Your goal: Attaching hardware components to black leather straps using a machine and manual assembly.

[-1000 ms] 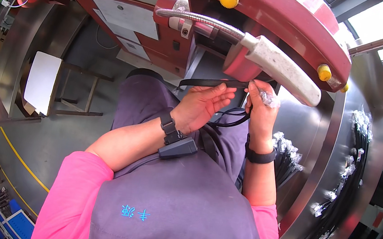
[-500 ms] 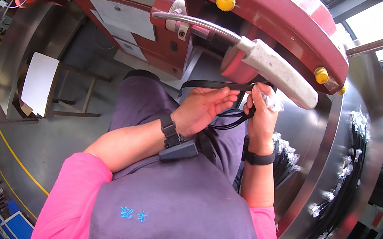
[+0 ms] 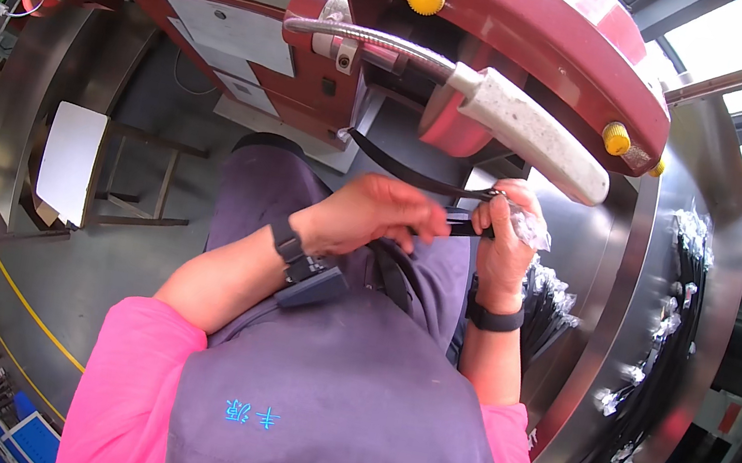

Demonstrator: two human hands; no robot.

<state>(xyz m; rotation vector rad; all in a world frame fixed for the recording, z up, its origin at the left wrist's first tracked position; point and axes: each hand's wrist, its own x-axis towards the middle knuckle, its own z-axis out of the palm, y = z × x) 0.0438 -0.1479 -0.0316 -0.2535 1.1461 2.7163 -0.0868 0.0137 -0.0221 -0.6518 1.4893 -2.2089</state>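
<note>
A narrow black strap, much like a belt point(image 3: 438, 185), stretches in a loose curve above my lap, its free tip toward the machine's base. My right hand point(image 3: 506, 244) is closed around the strap's other end, where crumpled clear plastic wrap point(image 3: 530, 228) bulges out beside the fingers. Just left of that, my left hand point(image 3: 373, 217) has its fingers loosely extended and somewhat blurred, near a second run of black strap point(image 3: 464, 230) below the first. Whether the left fingertips touch this lower run is hard to see.
A red machine point(image 3: 519, 50) with yellow knobs stands ahead, a pale grey handle-shaped part point(image 3: 539, 134) jutting over my hands. More black straps with plastic-wrapped ends point(image 3: 665, 320) lie in the metal trough at right. A wooden stool point(image 3: 144, 179) stands at left.
My left hand has come off the upper strap and moved down and left. The strap's free end now swings out toward the machine; my right hand has dropped slightly, still holding on.
</note>
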